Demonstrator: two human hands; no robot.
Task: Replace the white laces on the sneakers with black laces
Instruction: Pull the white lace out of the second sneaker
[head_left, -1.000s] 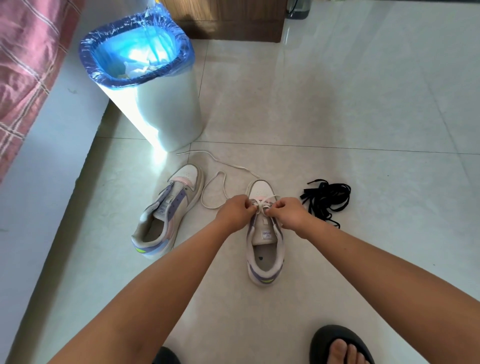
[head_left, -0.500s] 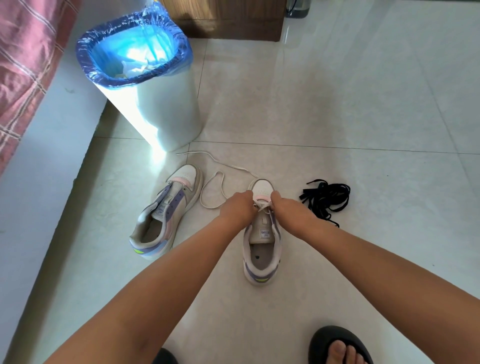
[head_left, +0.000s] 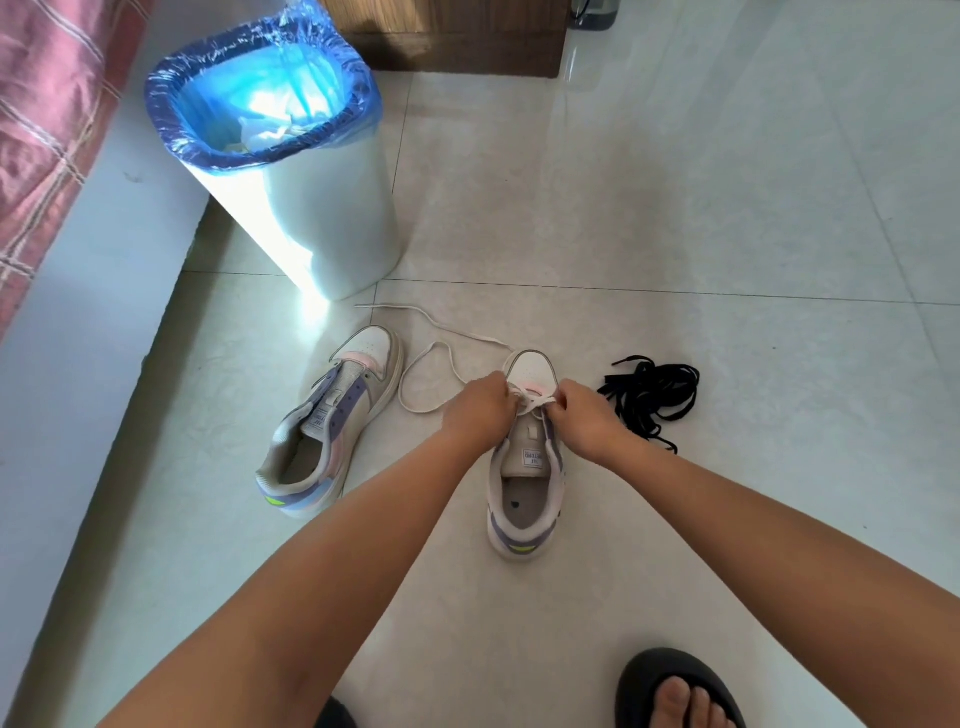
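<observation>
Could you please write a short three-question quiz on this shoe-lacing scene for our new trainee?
1. True or false: the black laces are already threaded into a sneaker.
2. Which sneaker are the left hand and right hand working on: A) the left sneaker lying near the bin, B) the right sneaker beside the black laces?
3. Fill in: both hands pinch the ______ lace near the toe.

Key: 1 false, they lie bundled on the floor; 2 B; 3 white.
</observation>
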